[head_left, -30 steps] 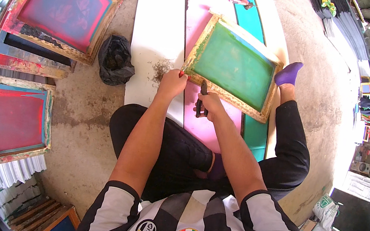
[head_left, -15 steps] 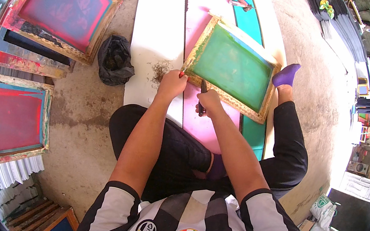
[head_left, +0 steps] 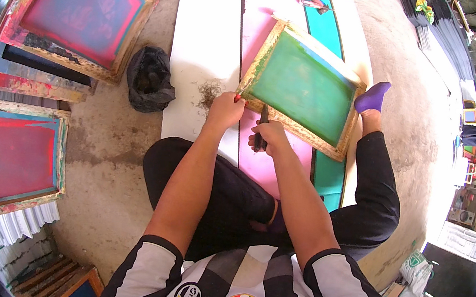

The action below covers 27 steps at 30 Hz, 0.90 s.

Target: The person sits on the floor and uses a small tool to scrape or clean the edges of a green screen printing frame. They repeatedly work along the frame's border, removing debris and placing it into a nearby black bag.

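Observation:
A screen-printing frame (head_left: 306,88) with green mesh and a worn wooden border lies tilted on the white, pink and teal boards in front of me. My left hand (head_left: 225,112) is closed at its near left corner around a small red thing (head_left: 237,97), mostly hidden by the fingers; its kind does not show. My right hand (head_left: 271,136) is wrapped round a black-handled tool (head_left: 263,122), whose upper end meets the near wooden edge. The tool's working tip is too small to make out. Left of my left hand, thin dark scraps (head_left: 208,93) lie heaped on the white board.
A black plastic bag (head_left: 151,80) sits open on the floor at left. Beyond it lean more screen frames (head_left: 19,159) with red mesh. A hammer-like tool (head_left: 314,4) lies on the far boards. My purple-socked foot (head_left: 372,96) is beside the frame's right corner.
The whole view has shifted slightly, moving the scene a little right and down. Both hands keep their grips near the frame's near edge, and the fingers of my right hand have loosened a little.

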### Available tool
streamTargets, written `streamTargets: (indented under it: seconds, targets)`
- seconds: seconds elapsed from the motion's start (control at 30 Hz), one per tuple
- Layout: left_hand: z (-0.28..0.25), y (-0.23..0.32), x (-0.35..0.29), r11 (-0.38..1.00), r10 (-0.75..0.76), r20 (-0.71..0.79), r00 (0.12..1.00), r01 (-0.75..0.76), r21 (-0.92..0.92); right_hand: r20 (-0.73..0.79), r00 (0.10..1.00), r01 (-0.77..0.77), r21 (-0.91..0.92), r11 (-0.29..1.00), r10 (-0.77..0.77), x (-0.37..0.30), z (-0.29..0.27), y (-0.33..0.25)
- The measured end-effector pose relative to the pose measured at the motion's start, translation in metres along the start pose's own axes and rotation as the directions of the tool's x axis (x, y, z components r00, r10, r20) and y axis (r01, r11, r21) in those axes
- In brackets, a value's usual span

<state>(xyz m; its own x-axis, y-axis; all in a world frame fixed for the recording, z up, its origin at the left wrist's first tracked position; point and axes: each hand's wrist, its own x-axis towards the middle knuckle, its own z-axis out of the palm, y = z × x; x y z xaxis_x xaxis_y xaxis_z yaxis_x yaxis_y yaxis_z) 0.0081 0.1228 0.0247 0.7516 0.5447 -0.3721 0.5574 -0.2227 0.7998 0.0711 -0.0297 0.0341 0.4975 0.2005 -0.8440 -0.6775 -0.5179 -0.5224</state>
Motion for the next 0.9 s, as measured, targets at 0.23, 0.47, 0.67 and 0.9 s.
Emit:
streamTargets:
  seconds: [0.23,0.47,0.67,0.9]
  targets:
    - [0.005,0.001,0.004,1.000,0.002,0.021,1.000,-0.003,0.026,-0.091,0.996,0.027,0.002,1.000,-0.026,0.015,0.007,0.012]
    - [0.010,-0.008,0.005,0.999,0.047,-0.043,0.998,-0.048,-0.015,-0.197,0.973,0.087,-0.153,0.984,-0.116,0.016,0.014,0.017]
    - [0.007,-0.004,0.002,0.999,0.047,-0.043,0.998,-0.047,-0.013,-0.295,0.888,0.259,-0.312,0.914,-0.352,0.031,0.018,0.043]
    - [0.011,-0.010,0.003,0.938,-0.097,0.203,0.974,0.158,-0.310,-0.043,0.923,0.369,-0.192,0.909,-0.383,0.009,0.014,0.050]
